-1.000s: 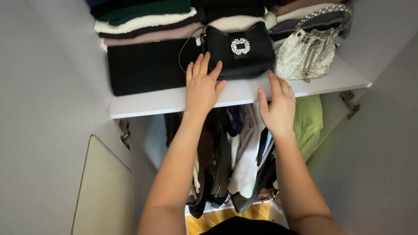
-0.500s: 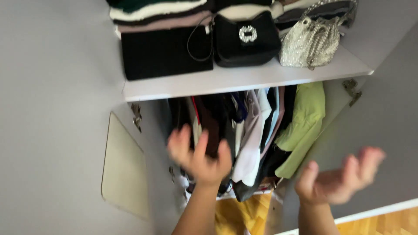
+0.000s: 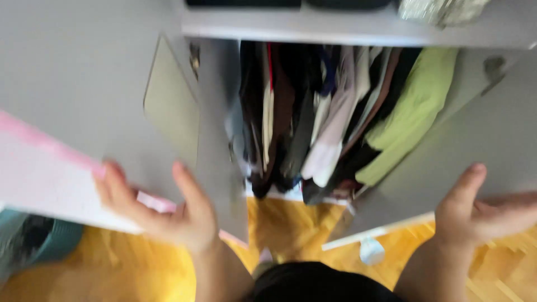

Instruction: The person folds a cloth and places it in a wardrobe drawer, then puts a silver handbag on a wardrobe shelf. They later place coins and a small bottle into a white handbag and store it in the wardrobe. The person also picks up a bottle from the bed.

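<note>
Down low, the left hand (image 3: 168, 210) and the right hand (image 3: 484, 210) are up in front of an open wardrobe. The picture is very blurry.

The left hand is spread open, fingers apart, and holds nothing. It is in front of the left door (image 3: 84, 84), which is flat, smooth and grey. I cannot tell if it touches the door. A flat white thing with a pink edge (image 3: 50, 179) is just beside this hand, at its left. It is too blurry to say what it is.

The right hand is open too, palm up, thumb sticking up, and it holds nothing. It is right by the bottom edge of the right door (image 3: 481, 145), also flat and grey. I cannot tell if they touch.

There are two hands and two doors. Between the doors hang many clothes (image 3: 313, 112), packed close, too many to count. They look soft. Most are black, some white or pale, and one is light green (image 3: 414, 112). One white shelf (image 3: 347, 28) runs across above them.

The floor (image 3: 291, 223) is yellow wood. Something blue-green (image 3: 50, 240) sits at the bottom left.
</note>
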